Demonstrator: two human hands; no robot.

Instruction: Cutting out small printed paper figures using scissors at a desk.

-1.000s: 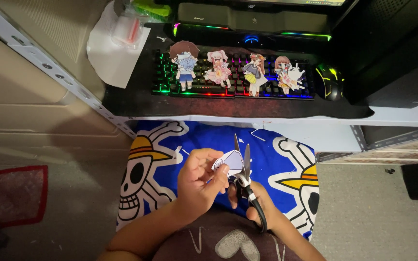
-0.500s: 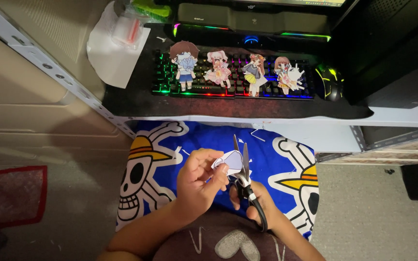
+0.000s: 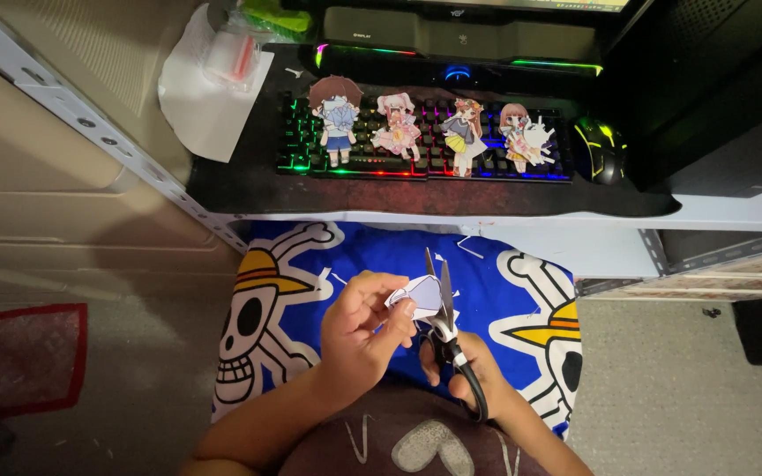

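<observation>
the left hand [image 3: 359,339] sits just left of centre in the lower half of the frame, its fingers [image 3: 379,295] pinched together on a small white paper cutout [image 3: 423,293]. the right hand [image 3: 469,375] is just right of it, lower centre, its fingers closed through the black handles of a pair of scissors [image 3: 443,313]. the scissors run nearly upright in the frame, handles low and tips pointing toward the top. the blades stand slightly apart, and the paper cutout lies between them and just to their left, touching them. so the paper lies to the left of the blades, and its free edge faces right, into the cut. both hands are close together, the left nearer the paper, the right nearer the handles.

all this hangs over a blue cushion with skull-and-straw-hat prints [image 3: 504,273], with small paper scraps on it. above, in the upper half, a dark surface [image 3: 240,189] carries a lit keyboard [image 3: 425,141] with four cartoon figure cutouts [image 3: 399,128] lying on it, and a mouse [image 3: 600,150] at upper right.

the drawing on the held paper is too small to make out, the right thumb is hidden behind the handles, and the lower part of both forearms is cut off by the frame's bottom edge.
</observation>
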